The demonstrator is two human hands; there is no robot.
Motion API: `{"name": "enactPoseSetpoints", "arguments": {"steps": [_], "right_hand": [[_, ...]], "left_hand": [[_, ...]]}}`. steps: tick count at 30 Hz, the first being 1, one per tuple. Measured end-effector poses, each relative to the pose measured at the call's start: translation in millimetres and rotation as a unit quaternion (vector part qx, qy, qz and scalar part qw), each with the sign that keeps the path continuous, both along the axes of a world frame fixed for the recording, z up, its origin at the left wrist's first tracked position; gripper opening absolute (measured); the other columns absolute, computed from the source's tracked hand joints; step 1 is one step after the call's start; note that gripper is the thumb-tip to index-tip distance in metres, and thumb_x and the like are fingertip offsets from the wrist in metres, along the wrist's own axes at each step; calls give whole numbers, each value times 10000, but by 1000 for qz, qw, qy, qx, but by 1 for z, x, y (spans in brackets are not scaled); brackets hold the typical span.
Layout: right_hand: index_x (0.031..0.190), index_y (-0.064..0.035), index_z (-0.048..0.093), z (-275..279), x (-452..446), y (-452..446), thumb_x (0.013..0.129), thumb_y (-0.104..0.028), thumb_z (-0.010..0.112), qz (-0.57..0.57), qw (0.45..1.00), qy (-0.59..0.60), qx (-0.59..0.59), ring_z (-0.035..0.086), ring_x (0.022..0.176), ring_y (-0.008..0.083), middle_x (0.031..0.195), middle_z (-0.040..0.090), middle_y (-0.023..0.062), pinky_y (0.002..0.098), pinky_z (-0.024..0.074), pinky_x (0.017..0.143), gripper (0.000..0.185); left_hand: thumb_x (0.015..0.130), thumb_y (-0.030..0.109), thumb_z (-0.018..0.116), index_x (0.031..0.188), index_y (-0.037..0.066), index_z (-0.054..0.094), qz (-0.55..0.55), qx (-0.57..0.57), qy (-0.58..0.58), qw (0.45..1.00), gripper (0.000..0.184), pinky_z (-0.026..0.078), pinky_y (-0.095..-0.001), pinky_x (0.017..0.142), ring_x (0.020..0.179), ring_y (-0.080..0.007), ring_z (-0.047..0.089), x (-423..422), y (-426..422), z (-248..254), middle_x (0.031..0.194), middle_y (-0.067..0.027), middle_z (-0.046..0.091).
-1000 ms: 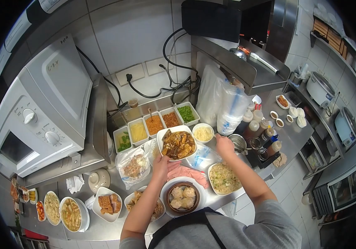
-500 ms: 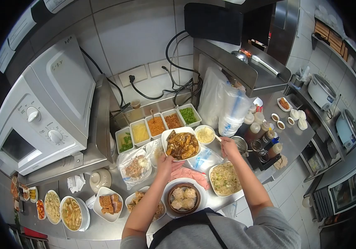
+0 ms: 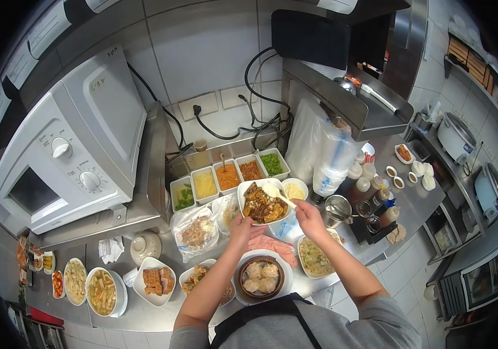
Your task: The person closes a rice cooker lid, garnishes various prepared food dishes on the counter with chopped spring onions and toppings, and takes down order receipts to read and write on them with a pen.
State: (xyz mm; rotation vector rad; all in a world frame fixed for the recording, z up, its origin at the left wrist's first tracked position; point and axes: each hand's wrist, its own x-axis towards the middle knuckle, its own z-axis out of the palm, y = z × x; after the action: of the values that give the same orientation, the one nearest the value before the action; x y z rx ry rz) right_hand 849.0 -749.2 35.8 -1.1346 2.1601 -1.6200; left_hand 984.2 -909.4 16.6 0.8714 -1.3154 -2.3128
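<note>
My left hand (image 3: pixel 241 231) grips the near left edge of a square white bowl (image 3: pixel 241 200) and holds it above the counter. Dark brown, saucy pieces of food (image 3: pixel 256 207) fill the bowl. In my right hand (image 3: pixel 309 220) is a white spoon (image 3: pixel 287 201), its head over the food with something pale on it. Just right of the held bowl stands a small round bowl (image 3: pixel 305 187) of pale, finely chopped stuff. Beneath my hands lies a pink cloth (image 3: pixel 278 250). A steamer basket of dumplings (image 3: pixel 260 277) sits on a white plate close to my body.
Topping tubs (image 3: pixel 227 176) line the wall. Clear-bagged food (image 3: pixel 195 232) lies left of my hands, fried rice (image 3: pixel 315 256) at the right. Several filled dishes, including a soup bowl (image 3: pixel 102 292), stand at the left below a microwave (image 3: pixel 69 157). Sauce bottles (image 3: pixel 363 186) and a metal pot (image 3: pixel 336 210) are at the right.
The spoon in my right hand has moved left, from by the small round bowl to over the brown food. My left hand still holds the bowl. The whole view has shifted slightly.
</note>
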Motion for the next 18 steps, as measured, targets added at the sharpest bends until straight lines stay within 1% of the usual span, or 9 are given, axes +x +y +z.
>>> {"name": "enactPoseSetpoints", "arguments": {"steps": [3,6,7,10,13,16,17,18], "right_hand": [[1138,16,542,-3,-3,-4,903,-96,439,-21,1000,-14,0,432,621,57,699,509,-28,203,366,560,280],[1121,12,554,4,-3,-8,897,-80,442,-23,999,-22,-13,437,625,54,721,528,-26,204,373,567,267],[1105,6,563,8,-3,-11,892,-79,452,-38,998,-26,-47,472,636,79,722,552,2,223,393,577,254],[1096,-12,570,19,4,-11,887,-77,453,-5,999,45,26,510,639,117,715,580,58,252,417,591,248],[1094,-25,569,29,6,-13,883,-86,455,-38,996,58,51,537,644,162,713,584,127,284,435,625,248],[1092,-19,566,20,-5,-17,880,-88,456,-71,996,59,3,574,652,210,732,598,170,314,446,640,249],[1085,-15,567,19,-7,-16,877,-85,454,-71,993,88,-7,609,698,289,768,610,194,354,457,656,247],[1082,-14,566,16,-11,-16,876,-87,455,-84,991,106,-5,612,718,308,782,614,197,360,460,662,245]], "left_hand": [[856,78,378,1071,0,419,11,5,3,1000,232,553,-369,713,830,-314,648,1,1,1,996,-199,578],[864,93,390,1078,8,423,11,9,6,1000,233,554,-361,697,820,-305,652,3,4,9,986,-196,592],[865,96,392,1083,9,425,8,8,8,1000,237,554,-359,694,817,-303,653,2,4,8,984,-192,597],[867,101,395,1098,12,433,-3,6,12,1000,250,556,-353,688,810,-299,655,1,4,4,972,-178,609],[866,99,393,1107,16,441,-7,5,18,1000,260,557,-352,687,808,-298,656,0,6,5,963,-169,614],[864,97,391,1107,15,444,-12,1,18,1000,261,558,-355,688,813,-303,654,-1,5,4,978,-171,609],[863,95,388,1105,12,441,-13,2,23,1000,261,558,-357,688,814,-305,654,0,6,4,984,-173,606],[862,93,386,1104,9,439,-14,2,27,1000,261,558,-358,687,815,-307,654,1,5,3,990,-175,603]]}}
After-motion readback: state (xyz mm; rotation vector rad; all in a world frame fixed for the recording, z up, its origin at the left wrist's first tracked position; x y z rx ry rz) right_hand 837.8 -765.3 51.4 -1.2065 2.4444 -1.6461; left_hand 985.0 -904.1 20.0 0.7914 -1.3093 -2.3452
